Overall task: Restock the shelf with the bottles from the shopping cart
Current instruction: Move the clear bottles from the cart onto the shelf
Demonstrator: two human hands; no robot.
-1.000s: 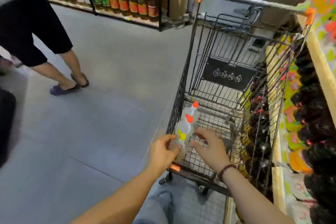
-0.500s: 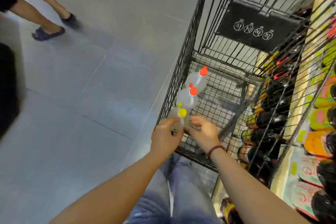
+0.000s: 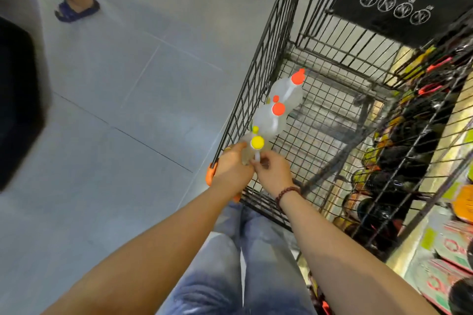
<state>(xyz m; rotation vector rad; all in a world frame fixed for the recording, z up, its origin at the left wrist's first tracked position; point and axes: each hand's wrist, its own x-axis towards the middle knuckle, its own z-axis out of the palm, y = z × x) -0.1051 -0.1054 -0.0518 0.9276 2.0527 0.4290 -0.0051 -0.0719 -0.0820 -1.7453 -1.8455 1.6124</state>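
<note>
Three clear plastic bottles stand in a row along the left wall of the black wire shopping cart. The nearest bottle has a yellow cap; the middle bottle and the far bottle have orange caps. My left hand wraps round the left side of the yellow-capped bottle at the cart's near corner. My right hand pinches that bottle's white handle just below the cap. Much of that bottle's body is hidden behind my fingers.
A shelf packed with dark bottles and bright labels runs close along the cart's right side. Another person's sandalled feet stand on the grey tiled floor at the upper left. A dark object fills the left edge.
The view has tipped down and closer over the cart. Both hands have closed in on the yellow-capped bottle, the right one now pinching its handle.
</note>
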